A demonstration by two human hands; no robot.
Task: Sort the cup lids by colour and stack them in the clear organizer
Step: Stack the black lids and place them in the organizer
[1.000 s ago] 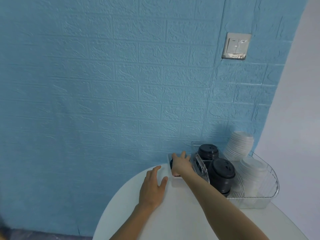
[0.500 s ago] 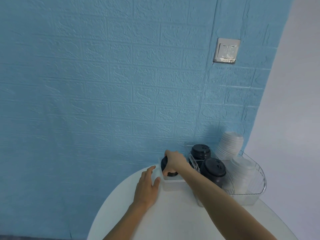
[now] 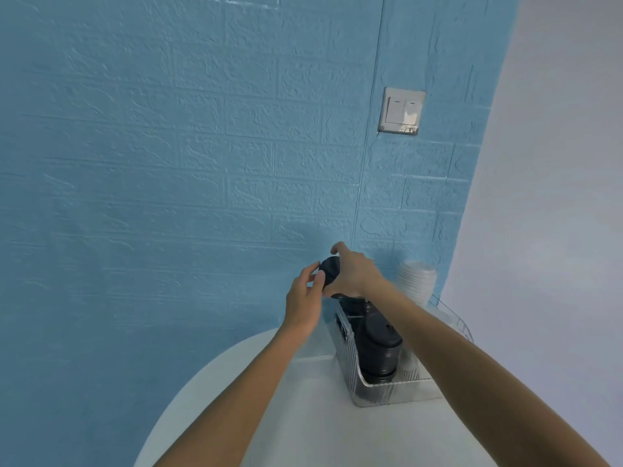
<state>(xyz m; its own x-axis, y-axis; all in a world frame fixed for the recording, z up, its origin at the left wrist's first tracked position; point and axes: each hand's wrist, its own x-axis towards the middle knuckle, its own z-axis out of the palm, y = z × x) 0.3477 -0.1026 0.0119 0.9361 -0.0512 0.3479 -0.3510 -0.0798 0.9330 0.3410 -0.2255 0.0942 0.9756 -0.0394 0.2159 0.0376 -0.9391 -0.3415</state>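
Both hands hold a small stack of black cup lids (image 3: 329, 270) raised in front of the blue wall, above the table's far edge. My right hand (image 3: 354, 273) grips it from the right and top. My left hand (image 3: 303, 298) pinches its left side with thumb and fingers. Below them the clear organizer (image 3: 377, 389) stands on the white round table (image 3: 303, 416). It holds a tall stack of black lids (image 3: 379, 348) at its front and a white lid stack (image 3: 416, 278) at the back right.
The blue brick-textured wall (image 3: 202, 197) rises right behind the table. A white light switch (image 3: 401, 111) is on it, upper right. A pale wall (image 3: 556, 230) runs along the right. My right forearm crosses over the organizer.
My right hand has lifted the black lids up out of the small clear box. My left hand left the tabletop and rose to grasp them. The view has tilted downward.
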